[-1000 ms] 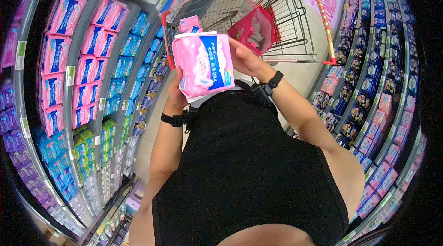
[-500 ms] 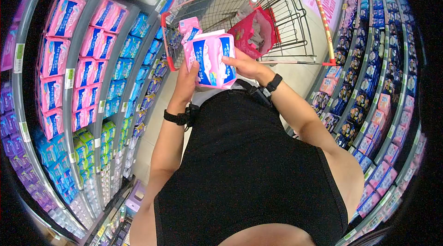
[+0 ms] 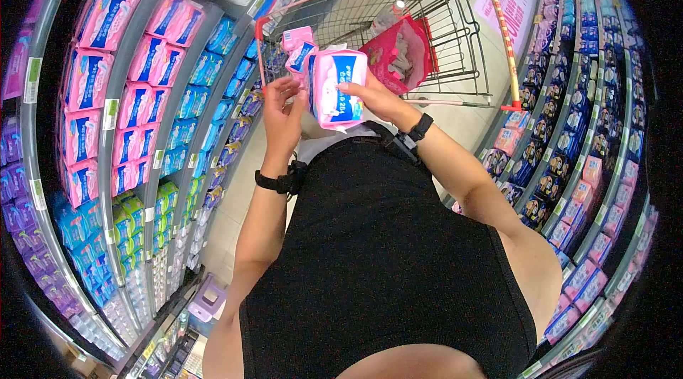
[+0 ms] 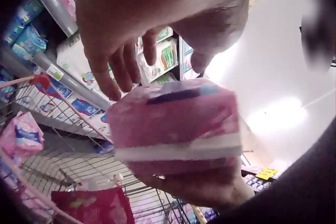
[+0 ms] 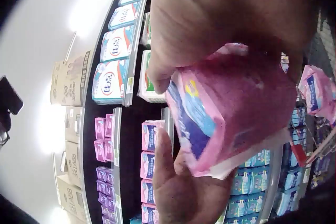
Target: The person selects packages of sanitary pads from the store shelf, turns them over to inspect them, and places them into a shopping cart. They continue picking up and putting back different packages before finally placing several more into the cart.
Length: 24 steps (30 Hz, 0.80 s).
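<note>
Pink packet [image 3: 331, 91] partly behind right grip [image 3: 385, 103]

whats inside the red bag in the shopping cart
Crumpled greyish material shows at the open top of the red bag; whatever lies beneath that material is covered.

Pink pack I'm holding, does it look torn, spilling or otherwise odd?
Nothing stands out: the pink pack in the right hand shows no plain tear or spill, though small damage would be hard to see.
</note>
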Each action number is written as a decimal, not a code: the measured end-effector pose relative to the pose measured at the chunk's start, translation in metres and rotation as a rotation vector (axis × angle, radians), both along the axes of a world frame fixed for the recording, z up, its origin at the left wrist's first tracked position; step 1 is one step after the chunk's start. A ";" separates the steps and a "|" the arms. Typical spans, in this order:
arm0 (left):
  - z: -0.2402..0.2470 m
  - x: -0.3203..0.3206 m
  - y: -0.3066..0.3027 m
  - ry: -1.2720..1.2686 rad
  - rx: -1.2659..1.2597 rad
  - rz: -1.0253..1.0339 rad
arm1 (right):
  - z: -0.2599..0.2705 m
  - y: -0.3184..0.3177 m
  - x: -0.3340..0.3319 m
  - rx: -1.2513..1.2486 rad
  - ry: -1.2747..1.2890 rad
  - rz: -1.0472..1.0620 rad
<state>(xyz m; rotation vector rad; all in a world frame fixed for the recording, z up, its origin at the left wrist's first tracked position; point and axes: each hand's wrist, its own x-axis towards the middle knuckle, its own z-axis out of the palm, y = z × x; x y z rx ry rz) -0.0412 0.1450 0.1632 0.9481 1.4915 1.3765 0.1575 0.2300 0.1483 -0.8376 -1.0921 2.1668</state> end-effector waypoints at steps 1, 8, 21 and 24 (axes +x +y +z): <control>-0.001 0.000 0.000 0.012 0.011 -0.062 | 0.008 -0.002 -0.006 0.096 -0.093 -0.081; 0.006 0.000 -0.001 -0.006 0.016 -0.049 | 0.016 0.021 -0.003 0.036 -0.052 -0.055; 0.001 -0.014 -0.006 -0.746 -0.162 -0.206 | -0.011 0.014 0.002 -0.088 0.221 0.267; -0.014 -0.010 0.008 -0.481 -0.156 -0.229 | -0.008 0.019 0.006 -0.071 0.224 0.237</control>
